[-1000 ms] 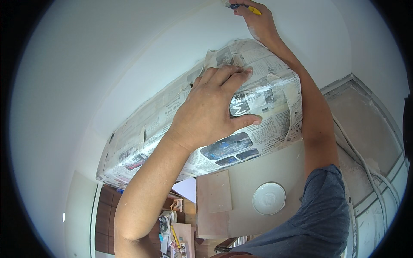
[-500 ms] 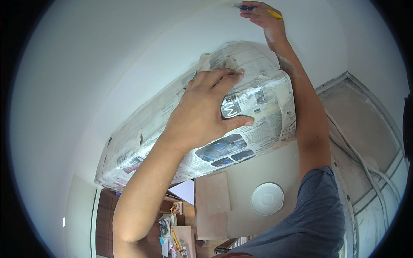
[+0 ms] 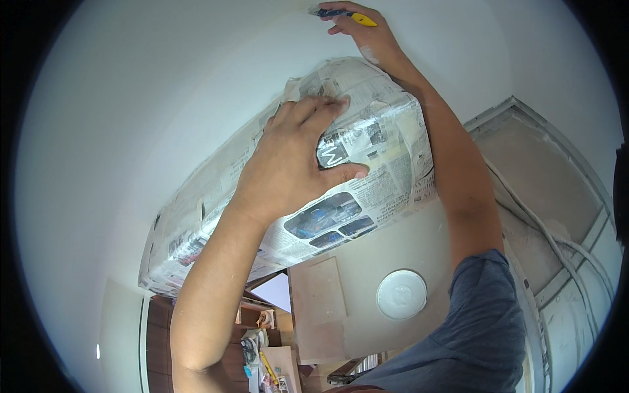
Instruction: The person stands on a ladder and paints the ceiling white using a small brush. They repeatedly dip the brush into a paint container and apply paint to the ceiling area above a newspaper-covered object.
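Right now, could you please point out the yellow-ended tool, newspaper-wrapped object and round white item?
Yellow-ended tool (image 3: 364,19): head view, its yellow end.
Newspaper-wrapped object (image 3: 380,187): head view, printed side.
Round white item (image 3: 401,295): head view, its middle.

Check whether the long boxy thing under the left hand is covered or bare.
Covered: newspaper wraps its visible sides, the left hand spread on it; what lies underneath is hidden.

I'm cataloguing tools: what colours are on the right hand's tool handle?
The handle is yellow and dark blue; head view shows it.
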Motion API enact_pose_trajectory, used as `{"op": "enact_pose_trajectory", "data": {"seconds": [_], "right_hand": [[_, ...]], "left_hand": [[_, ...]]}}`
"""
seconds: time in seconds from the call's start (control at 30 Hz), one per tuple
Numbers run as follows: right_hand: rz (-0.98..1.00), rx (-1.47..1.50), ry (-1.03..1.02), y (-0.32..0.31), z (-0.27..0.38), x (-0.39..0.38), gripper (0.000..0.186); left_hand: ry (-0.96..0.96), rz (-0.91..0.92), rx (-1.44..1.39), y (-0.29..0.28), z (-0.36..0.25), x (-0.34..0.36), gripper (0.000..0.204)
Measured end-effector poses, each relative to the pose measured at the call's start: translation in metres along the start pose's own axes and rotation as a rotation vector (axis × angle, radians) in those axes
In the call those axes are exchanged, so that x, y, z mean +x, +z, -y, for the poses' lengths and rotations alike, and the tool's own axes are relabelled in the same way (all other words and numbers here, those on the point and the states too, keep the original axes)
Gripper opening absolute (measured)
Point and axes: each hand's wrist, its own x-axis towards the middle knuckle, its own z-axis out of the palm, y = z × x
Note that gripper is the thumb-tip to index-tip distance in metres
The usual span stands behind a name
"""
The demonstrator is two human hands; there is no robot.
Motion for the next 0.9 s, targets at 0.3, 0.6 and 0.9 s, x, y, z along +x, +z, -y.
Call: {"op": "enact_pose_trajectory", "data": {"seconds": [0.3,0.6,0.9], "right_hand": [[0.03,-0.179,0.092,-0.005,0.007,0.0,0.035],[-0.062,-0.133,-0.048,-0.033,-0.012,0.011,0.033],[-0.173,-0.169,-0.11,-0.068,-0.03,0.028,0.032]], "left_hand": [[-0.025,0.011,-0.005,-0.001,-0.003,0.001,0.093],[-0.005,-0.01,0.005,-0.001,-0.001,0.0,0.091],[-0.04,0.018,-0.025,-0.002,-0.003,0.0,0.091]]}}
